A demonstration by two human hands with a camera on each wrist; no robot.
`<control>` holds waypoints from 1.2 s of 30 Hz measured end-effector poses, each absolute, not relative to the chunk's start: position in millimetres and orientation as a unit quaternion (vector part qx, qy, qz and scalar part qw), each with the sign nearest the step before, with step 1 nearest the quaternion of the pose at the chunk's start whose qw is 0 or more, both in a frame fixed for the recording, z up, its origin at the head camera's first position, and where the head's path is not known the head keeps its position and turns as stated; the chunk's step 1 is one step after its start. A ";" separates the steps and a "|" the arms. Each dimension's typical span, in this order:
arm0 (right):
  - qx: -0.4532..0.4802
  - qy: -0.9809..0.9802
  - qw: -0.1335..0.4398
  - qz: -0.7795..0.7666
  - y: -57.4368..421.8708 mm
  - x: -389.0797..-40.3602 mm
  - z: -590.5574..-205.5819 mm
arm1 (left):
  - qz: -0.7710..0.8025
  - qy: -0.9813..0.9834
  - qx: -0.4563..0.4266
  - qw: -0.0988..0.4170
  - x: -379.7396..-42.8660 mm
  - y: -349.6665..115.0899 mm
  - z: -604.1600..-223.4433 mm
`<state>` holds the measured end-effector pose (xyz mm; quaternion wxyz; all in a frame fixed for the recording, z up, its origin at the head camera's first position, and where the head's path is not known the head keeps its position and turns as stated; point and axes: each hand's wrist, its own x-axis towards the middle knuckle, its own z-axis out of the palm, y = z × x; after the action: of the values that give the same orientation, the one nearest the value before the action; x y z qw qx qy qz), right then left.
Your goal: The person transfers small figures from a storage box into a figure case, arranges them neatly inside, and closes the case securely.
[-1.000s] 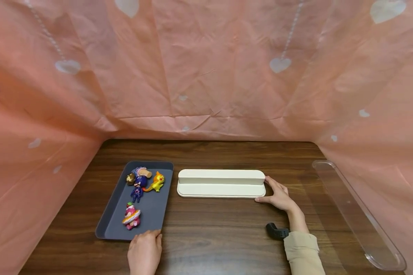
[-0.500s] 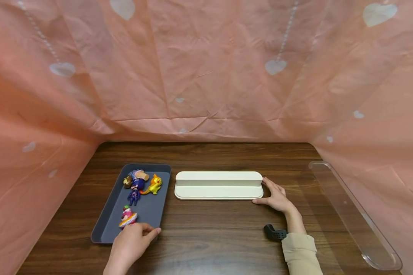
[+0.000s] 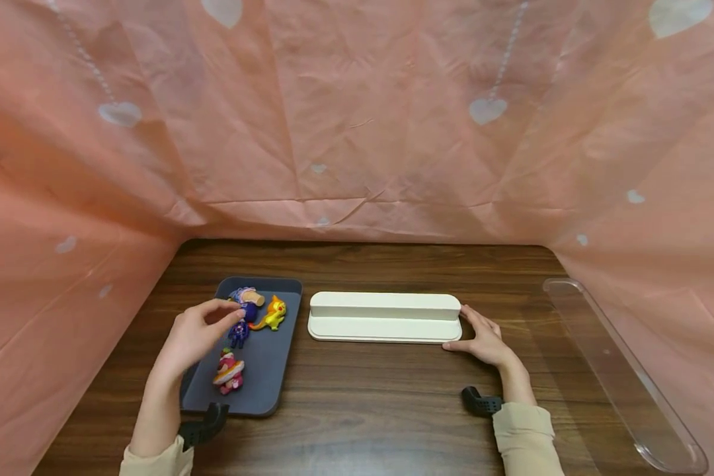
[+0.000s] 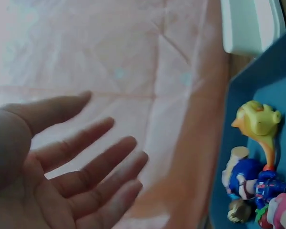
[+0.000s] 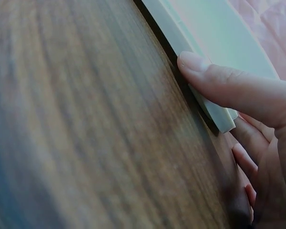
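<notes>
My left hand [image 3: 198, 334] hovers over the left side of the grey tray [image 3: 262, 390], thumb apart from loosely bent fingers, holding nothing. Small toy figures lie in the tray: a yellow-orange one [image 3: 274, 313], a dark blue one [image 3: 238, 335] partly under the fingertips, a pink one [image 3: 231, 375] with a white and orange ring, and a purple and beige piece [image 3: 250, 297]. At the right end of a white two-step stand [image 3: 383, 328], my right hand [image 3: 482, 338] grips it, thumb on the front edge and fingers behind. The right wrist view shows the thumb [image 5: 224, 81] against its edge.
A long clear plastic cover [image 3: 621, 373] lies along the right side of the wooden table [image 3: 369, 403]. Pink cloth [image 3: 357, 152] with white hearts closes off the back and both sides. Black camera mounts sit on both wrists.
My left hand has left the tray's near right corner and moved left and forward over the figures. The right hand stays on the white stand, and the stand keeps its place.
</notes>
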<state>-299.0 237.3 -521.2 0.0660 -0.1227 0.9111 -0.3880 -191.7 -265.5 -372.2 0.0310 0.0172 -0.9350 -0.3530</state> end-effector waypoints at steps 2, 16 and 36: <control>-0.121 0.911 0.067 -0.389 238.1 -298.5 -520.8 | -0.370 -0.929 0.001 0.018 -208.7 -268.8 -373.3; -0.116 0.909 0.072 -0.394 237.8 -296.4 -520.5 | -0.384 -0.907 -0.058 -0.161 -296.4 -272.0 -411.2; -0.124 0.911 0.062 -0.389 237.6 -296.4 -518.8 | -0.329 -0.933 -0.099 -0.109 -310.1 -260.5 -444.2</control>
<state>-296.4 237.6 -518.8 0.0621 -0.1241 0.9106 -0.3893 -310.1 -260.5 -444.2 -0.1092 -0.0991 -0.9326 -0.3293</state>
